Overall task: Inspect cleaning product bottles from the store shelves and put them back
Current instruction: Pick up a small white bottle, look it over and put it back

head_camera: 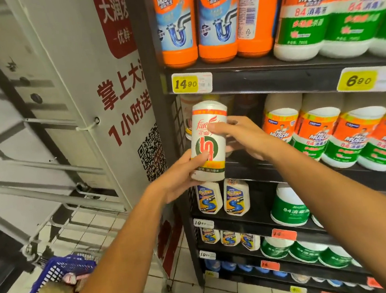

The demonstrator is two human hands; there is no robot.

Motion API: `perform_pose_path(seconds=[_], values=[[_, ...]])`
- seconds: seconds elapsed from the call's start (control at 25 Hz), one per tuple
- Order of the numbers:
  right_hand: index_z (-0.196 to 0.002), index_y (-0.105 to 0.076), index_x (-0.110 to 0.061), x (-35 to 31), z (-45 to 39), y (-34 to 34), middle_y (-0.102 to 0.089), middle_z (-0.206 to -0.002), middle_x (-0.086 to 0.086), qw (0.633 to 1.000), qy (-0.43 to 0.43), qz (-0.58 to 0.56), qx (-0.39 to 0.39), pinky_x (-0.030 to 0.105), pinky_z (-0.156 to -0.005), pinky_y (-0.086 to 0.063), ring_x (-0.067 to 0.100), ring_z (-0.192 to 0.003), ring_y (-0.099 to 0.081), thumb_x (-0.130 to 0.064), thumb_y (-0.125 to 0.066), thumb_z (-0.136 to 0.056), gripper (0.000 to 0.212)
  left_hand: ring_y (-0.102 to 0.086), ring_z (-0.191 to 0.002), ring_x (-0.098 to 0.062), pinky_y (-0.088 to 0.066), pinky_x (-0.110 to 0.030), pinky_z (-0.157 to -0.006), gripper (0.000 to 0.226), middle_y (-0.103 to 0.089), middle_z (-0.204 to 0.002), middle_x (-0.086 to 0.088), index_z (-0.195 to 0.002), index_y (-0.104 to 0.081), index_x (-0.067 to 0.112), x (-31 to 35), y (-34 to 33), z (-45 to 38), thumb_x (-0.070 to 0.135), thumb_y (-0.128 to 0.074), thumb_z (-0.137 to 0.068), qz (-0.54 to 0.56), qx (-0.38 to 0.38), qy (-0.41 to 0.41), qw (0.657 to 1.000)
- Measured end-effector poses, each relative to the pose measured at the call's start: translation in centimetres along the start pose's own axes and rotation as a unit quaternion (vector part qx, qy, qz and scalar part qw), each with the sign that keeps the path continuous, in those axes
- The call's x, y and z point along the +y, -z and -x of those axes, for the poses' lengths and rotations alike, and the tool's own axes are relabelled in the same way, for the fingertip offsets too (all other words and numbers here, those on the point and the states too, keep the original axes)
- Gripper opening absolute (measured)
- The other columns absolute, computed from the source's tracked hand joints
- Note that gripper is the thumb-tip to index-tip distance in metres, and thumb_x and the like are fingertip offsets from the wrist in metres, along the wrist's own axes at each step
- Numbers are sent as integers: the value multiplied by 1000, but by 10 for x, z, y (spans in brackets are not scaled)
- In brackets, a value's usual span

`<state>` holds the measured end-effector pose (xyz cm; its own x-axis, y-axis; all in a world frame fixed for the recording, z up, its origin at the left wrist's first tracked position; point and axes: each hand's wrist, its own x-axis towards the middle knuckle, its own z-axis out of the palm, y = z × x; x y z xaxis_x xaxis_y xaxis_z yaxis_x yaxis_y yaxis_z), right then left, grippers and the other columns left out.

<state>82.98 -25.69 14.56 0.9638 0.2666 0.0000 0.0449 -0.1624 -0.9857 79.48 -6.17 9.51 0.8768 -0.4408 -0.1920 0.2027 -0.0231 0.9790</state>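
White and cylindrical, a plastic cleaner bottle with a red-and-green label [208,142] is held upright in front of the dark metal shelf unit [275,75], off its shelf. Inspection is judged under way; replacing is left. The base is gripped by the left hand [178,177]; the upper side is clasped by the right hand [241,135].

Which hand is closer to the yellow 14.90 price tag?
Right. The right hand grips the white bottle near its top, just below the 14.90 price tag; the left hand holds the bottle's bottom, farther down.
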Motion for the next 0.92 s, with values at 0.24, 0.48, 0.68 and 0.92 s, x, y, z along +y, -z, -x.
perform_pose_path(seconds=[0.24,0.48,0.68,0.92], values=[[-127,-59,-17,1,16,-10,-75,-109,1,996,-22,-45,-76,29,-76,-59,18,-101,-72,-49,-73,-74,64,-69,-105,-22,-57,-38,-89,59,-72,-116,-7,-125,-59,22,-22,-19,12,46,-73,-74,75,59,-85,992],[-126,-55,-25,-6,19,-36,-76,-106,-1,985,13,-167,-45,33,-77,-59,18,-101,-72,-56,-61,-81,55,-68,-107,-21,-55,-38,-92,48,-71,-117,-7,-126,-57,21,-23,-24,25,37,-66,-82,98,60,-86,990],[-120,-59,-22,-15,23,-34,-77,-98,3,971,9,-232,-61,35,-73,-60,20,-96,-74,-45,-67,-80,47,-68,-107,-18,-56,-34,-87,58,-72,-116,-4,-130,-54,22,-20,-27,34,38,-72,-77,100,36,-76,991],[-116,-61,-22,-26,27,-33,-77,-97,6,969,26,-238,-55,35,-71,-59,23,-92,-75,-49,-70,-78,47,-66,-113,-19,-55,-34,-91,74,-71,-121,-5,-129,-56,22,-11,-35,39,57,-79,-69,147,-2,-82,986]])
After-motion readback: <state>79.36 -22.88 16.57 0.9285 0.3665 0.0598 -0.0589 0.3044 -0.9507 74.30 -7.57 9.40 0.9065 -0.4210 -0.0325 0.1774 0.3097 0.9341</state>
